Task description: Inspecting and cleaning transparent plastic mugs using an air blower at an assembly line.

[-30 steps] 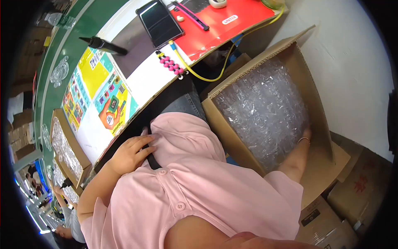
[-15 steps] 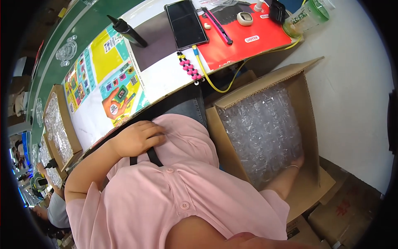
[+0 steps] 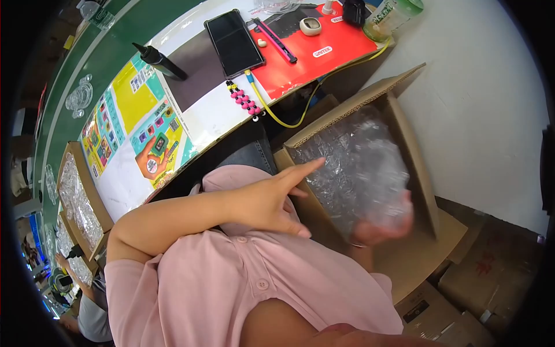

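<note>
An open cardboard box [image 3: 425, 168] stands at my right, and inside it lie many clear plastic pieces [image 3: 324, 150]. My right hand [image 3: 384, 228], blurred by motion, is at the near side of the box and grips a bundle of clear plastic pieces [image 3: 378, 173], lifted and tilted above the rest. Their exact kind is too smeared to tell. Reaching across my body, my left hand [image 3: 274, 199] is open, thumb and fingers spread. It holds nothing, and its index fingertip is over the box's left edge.
On the table ahead are a black phone [image 3: 234, 43], a pink cutter [image 3: 274, 40], a black nozzle bottle [image 3: 159, 61], a yellow cable [image 3: 277, 118] and a green-topped bottle [image 3: 390, 17]. Trays of clear parts [image 3: 78, 191] line the left. A co-worker's arm [image 3: 72, 272] shows far left.
My left hand has left my lap and moved right toward the box, its fingers spreading. My right hand has risen from beside the clear plastic with a bundle in it. The view has shifted slightly.
</note>
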Demonstrator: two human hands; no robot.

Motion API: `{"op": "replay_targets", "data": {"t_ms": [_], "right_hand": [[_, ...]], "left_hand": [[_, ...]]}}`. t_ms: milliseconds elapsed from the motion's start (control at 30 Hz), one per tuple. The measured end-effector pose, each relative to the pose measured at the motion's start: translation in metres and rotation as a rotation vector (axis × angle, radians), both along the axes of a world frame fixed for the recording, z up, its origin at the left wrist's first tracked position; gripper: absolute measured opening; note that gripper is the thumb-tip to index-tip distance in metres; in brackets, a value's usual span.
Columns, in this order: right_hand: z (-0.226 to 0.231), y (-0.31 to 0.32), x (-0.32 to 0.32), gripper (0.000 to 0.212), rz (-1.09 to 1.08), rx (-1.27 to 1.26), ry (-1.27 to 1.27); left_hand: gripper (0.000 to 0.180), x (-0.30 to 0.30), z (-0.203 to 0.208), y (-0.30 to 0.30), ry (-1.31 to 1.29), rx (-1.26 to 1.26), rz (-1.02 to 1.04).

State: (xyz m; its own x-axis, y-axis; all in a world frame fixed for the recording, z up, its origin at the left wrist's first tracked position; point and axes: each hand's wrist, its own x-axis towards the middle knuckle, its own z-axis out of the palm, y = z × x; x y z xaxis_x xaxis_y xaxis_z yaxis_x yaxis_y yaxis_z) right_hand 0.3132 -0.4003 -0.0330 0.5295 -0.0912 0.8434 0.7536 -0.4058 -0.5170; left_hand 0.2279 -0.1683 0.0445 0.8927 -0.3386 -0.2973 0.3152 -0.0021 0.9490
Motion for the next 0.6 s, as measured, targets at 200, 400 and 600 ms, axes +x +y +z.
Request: {"op": "replay_targets", "data": {"t_ms": [200,400,600], "right_hand": [[-0.053,0.038,0.024,0.038,0.486,-0.114,0.448],[-0.162,0.011,0.164,0.034,0.082,-0.436,0.749],[-0.14,0.056,0.2,0.034,0.261,-0.307,0.942]], "left_hand": [[0.085,-0.001,-0.052,-0.006,0.358,-0.397,0.456],[0.09,-0.031,-0.108,-0.006,-0.075,0.218,0.458],[0.087,-0.045,-0.105,0.007,0.019,0.171,0.388]]}}
